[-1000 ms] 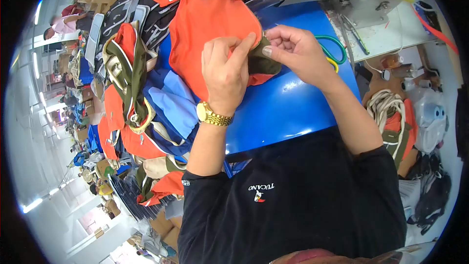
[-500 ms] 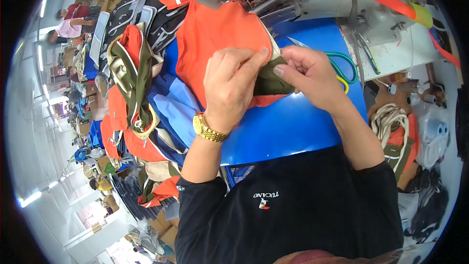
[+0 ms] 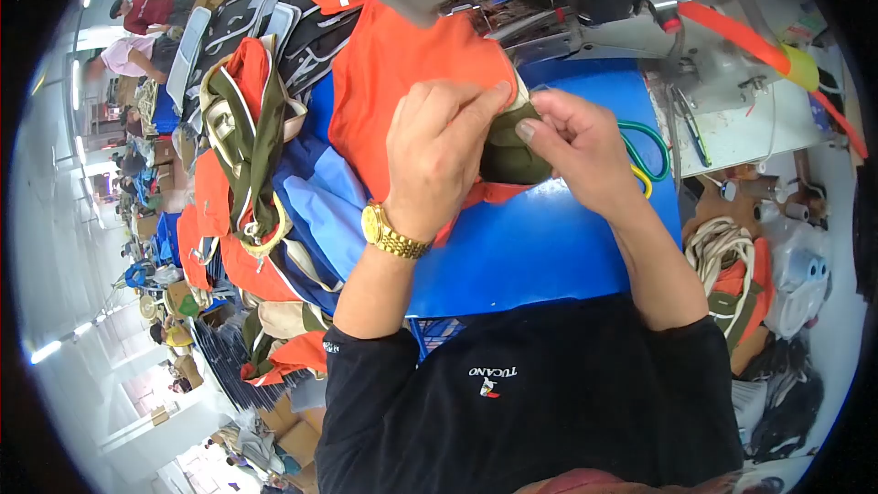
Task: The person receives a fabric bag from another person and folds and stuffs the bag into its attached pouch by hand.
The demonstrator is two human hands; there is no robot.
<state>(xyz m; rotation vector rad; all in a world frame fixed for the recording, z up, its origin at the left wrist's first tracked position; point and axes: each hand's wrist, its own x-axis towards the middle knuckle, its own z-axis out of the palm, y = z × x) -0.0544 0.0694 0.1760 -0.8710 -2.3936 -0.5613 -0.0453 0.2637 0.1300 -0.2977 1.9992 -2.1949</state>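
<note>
On the glossy blue tabletop (image 3: 512, 261) lies a bright orange cloth panel (image 3: 412, 50); the left hand (image 3: 434, 151) pinches its edge; the right hand (image 3: 590, 146) narrowly pinches the adjoining olive-green cloth flap (image 3: 512, 155); a loosened pinch could let both slip.

Orange cloth (image 3: 407, 50), slightly rumpled, spreads beyond the left hand (image 3: 433, 151); its olive part (image 3: 510, 157) and pale edging (image 3: 522, 93) show beside the right hand (image 3: 583, 142).
</note>
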